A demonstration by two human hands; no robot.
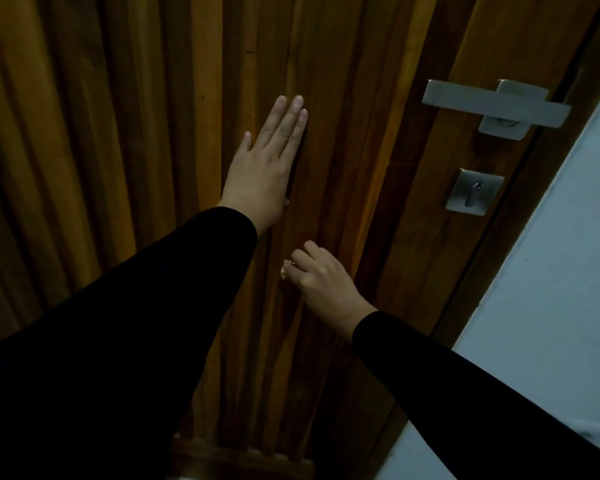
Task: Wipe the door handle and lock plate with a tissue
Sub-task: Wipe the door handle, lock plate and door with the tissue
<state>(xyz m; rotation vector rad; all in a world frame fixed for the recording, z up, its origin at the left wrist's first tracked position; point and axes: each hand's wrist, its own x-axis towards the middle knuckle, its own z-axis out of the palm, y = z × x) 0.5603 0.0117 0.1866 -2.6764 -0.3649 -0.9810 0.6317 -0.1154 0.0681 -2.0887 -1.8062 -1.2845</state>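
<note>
Head view of a person facing a wooden door (146,140) built of vertical slats, in dim light. The left hand (264,171) lies flat against the door with its fingers straight and close together, holding nothing; its black sleeve (118,323) fills the lower left of the view. The right hand (321,277) hangs lower and just in front of the door, below the left hand, with its fingers curled around a small pale wad, apparently the tissue (284,271), of which only a corner shows past the fingertips at the hand's left edge. The metal door handle (492,102), a flat lever set level on a square base, sits at the upper right, near the door's right edge and well apart from both hands. The square lock plate (473,197), with a keyhole at its middle, is mounted directly below the handle; neither hand touches it. A pale wall (551,289) runs along the right side of the door frame (485,258)
</note>
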